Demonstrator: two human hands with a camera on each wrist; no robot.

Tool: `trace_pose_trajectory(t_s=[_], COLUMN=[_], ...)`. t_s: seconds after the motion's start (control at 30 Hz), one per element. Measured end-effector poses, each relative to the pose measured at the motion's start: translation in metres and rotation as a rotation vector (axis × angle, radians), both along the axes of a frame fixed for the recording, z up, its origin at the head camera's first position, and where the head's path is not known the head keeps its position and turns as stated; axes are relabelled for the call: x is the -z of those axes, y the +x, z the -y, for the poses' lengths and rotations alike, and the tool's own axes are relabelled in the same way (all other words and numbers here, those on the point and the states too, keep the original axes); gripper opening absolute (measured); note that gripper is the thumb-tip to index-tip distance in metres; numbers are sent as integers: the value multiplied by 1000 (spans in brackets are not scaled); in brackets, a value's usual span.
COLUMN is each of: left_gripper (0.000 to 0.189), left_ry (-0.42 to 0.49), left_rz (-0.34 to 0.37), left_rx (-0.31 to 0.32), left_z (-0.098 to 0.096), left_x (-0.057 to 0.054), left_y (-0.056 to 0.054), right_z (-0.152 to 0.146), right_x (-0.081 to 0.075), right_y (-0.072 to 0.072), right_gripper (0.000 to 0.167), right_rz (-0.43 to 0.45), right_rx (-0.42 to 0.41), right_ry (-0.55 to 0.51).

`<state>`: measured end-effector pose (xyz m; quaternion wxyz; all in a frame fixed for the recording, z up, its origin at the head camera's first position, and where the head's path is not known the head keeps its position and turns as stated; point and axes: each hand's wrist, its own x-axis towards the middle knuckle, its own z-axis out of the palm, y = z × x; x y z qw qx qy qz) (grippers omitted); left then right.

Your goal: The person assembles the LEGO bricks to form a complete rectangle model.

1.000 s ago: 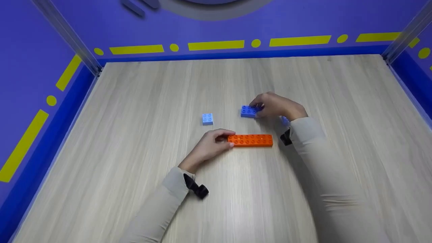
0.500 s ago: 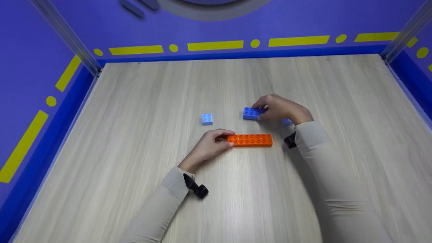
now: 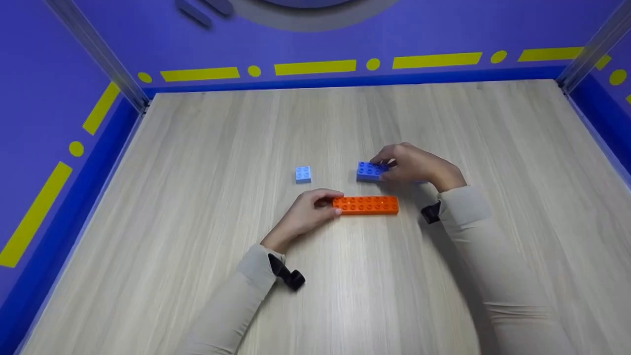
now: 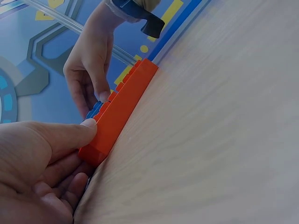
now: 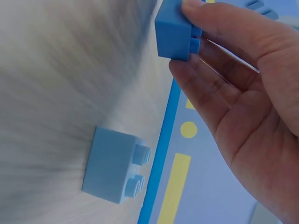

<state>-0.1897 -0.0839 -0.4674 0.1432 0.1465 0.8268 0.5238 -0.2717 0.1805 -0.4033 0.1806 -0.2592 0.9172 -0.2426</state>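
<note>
Blue studded brick (image 3: 366,171) now sits nearer you and the long orange brick (image 3: 368,205) than a second ago.
Your right hand (image 3: 413,166) shifted with it, fingers pinching its right end; your left hand (image 3: 308,212) hasn't moved, fingers pinching the orange brick's left end on the surface (image 3: 222,158).

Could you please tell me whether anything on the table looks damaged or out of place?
Nothing stands out. The long orange plastic brick lies flat, held by the left hand; the rectangular blue plastic brick is in the right hand. The square light-blue plastic brick and a second light-blue plastic brick sit studs up.
</note>
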Motion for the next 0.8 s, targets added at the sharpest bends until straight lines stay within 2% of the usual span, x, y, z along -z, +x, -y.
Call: trace_pose_trajectory(t_s=[0.57, 0.8], left_gripper=[35, 35], left_ry=[0, 7], left_rz=[2, -4], left_rx=[7, 4], left_z=[1, 0], left_x=[-1, 0], left_y=[0, 1], right_z=[-4, -6], right_x=[1, 2], right_y=[15, 21], right_gripper=[40, 37], right_rz=[-12, -41], right_rx=[-64, -107], right_ry=[-22, -63])
